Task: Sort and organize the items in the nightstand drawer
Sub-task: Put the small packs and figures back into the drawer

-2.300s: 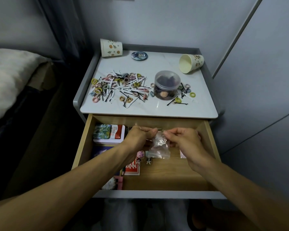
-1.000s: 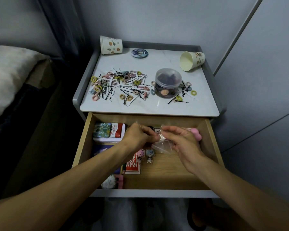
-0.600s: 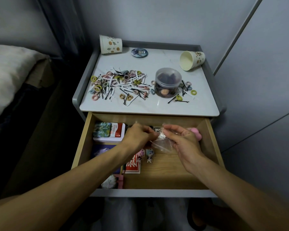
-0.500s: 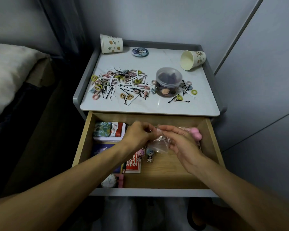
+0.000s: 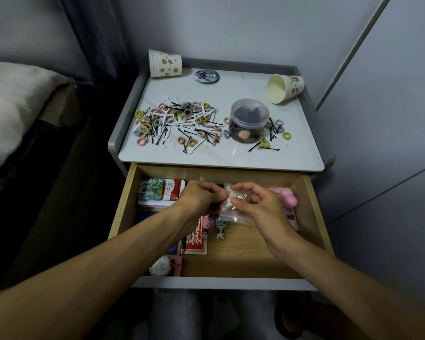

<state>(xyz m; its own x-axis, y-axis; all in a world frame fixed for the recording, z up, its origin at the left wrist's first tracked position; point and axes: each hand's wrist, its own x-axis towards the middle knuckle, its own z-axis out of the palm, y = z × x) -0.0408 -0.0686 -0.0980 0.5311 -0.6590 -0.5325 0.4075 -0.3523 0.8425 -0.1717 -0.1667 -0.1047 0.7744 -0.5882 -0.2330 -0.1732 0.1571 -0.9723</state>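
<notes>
The wooden drawer [image 5: 312,217] of the nightstand stands pulled out. Above its back half, my left hand [image 5: 199,200] and my right hand [image 5: 260,209] both pinch the top of a small clear plastic bag [image 5: 233,209] with something small and pale inside. Under the hands lie a red card pack [image 5: 196,241], two small figurines [image 5: 215,225], a green and red tin [image 5: 161,192] at the back left, a pink soft toy [image 5: 288,200] at the back right and a pink clip [image 5: 177,265] by a white pompom [image 5: 161,266].
On the white nightstand top [image 5: 221,155] lie several hair ties and bobby pins [image 5: 177,123], a clear lidded jar [image 5: 248,121], a round badge [image 5: 207,76] and two paper cups [image 5: 165,63], one [image 5: 284,88] on its side. A bed [image 5: 12,106] is left, a grey wall right.
The bag was lifted a little and shifted left; both hands stay pinched on its top edge. The pink toy at the back right came into view.
</notes>
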